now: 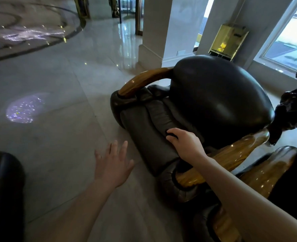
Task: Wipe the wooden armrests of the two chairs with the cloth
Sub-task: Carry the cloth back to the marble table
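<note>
A black leather chair (219,95) stands ahead on the right with two glossy wooden armrests, the far one (144,79) and the near one (231,159). My right hand (184,144) reaches over the near armrest and rests on the seat cushion (144,130). Its fingers curl around something dark at their tips; I cannot tell whether that is a cloth or a fold of leather. My left hand (113,163) hovers over the floor left of the chair, fingers spread, holding nothing. A second chair's wooden armrest (266,173) shows at the lower right. No cloth is clearly visible.
Polished marble floor (57,119) spreads to the left. Another dark chair's edge (3,189) is at the bottom left. A white pillar (154,32), a gold box (228,41) on the wall and a dark carved piece (294,109) stand behind the chair.
</note>
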